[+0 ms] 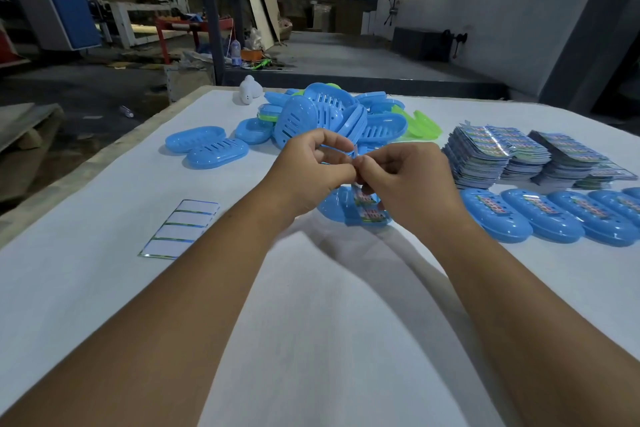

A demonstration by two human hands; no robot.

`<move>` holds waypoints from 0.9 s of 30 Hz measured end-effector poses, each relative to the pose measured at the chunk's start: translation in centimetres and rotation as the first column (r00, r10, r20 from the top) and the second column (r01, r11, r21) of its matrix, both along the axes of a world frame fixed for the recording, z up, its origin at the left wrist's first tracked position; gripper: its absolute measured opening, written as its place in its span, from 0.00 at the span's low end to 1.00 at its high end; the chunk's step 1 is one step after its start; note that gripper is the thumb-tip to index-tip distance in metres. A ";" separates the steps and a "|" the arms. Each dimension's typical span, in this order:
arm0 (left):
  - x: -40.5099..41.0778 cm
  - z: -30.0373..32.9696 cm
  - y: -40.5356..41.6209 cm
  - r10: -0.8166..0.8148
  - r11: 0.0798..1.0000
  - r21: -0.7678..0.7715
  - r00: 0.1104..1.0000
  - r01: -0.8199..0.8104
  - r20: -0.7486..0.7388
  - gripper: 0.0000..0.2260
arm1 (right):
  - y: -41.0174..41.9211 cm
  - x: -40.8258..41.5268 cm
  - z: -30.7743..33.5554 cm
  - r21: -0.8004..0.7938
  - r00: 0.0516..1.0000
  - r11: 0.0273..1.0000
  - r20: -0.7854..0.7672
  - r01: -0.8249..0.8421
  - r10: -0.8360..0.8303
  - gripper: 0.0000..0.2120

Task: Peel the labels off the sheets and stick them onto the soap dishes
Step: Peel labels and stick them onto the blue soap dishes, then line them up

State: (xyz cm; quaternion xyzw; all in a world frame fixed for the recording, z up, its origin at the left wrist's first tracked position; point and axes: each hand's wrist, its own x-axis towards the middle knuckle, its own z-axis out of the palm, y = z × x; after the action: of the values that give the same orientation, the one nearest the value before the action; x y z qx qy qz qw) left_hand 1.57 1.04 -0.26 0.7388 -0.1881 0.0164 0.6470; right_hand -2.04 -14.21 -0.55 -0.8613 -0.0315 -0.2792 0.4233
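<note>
My left hand (311, 170) and my right hand (405, 180) meet above the table's middle, and both pinch a small label sheet (363, 199) that hangs down between the fingertips. Its printed labels show below my hands. Under them lies a blue soap dish (334, 206), partly hidden. A pile of blue and green soap dishes (325, 114) sits behind my hands. Several labelled blue dishes (540, 217) lie in a row at the right. Stacks of label sheets (491, 152) stand behind that row.
An emptied backing sheet (181, 227) lies at the left on the white table (311, 305). Two blue dishes (207, 146) sit apart at the far left. A small white object (248, 90) stands at the table's far edge. Workshop floor lies beyond.
</note>
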 end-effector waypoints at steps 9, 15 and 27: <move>0.4 -0.3 -0.1 0.059 0.998 0.025 0.998 -0.060 0.014 0.09 | 0.3 0.1 -0.1 -0.035 1.000 0.999 -0.010 -0.001 0.001 0.11; 0.5 -0.6 -0.4 0.092 0.995 0.026 0.995 -0.093 0.037 0.07 | 0.3 0.2 -0.1 -0.064 1.000 0.998 -0.003 0.028 -0.029 0.10; 1.0 -0.7 -1.0 0.258 0.956 -0.115 0.959 -0.271 -0.115 0.07 | -0.2 0.9 -0.1 0.234 0.998 0.971 -0.047 0.039 -0.029 0.13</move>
State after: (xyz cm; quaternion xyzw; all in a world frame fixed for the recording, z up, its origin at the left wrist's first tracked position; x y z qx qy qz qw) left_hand 2.61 0.01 -0.98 0.7137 -0.0538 0.0783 0.6940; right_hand -1.18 -14.37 -0.67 -0.8115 0.0257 -0.2695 0.5178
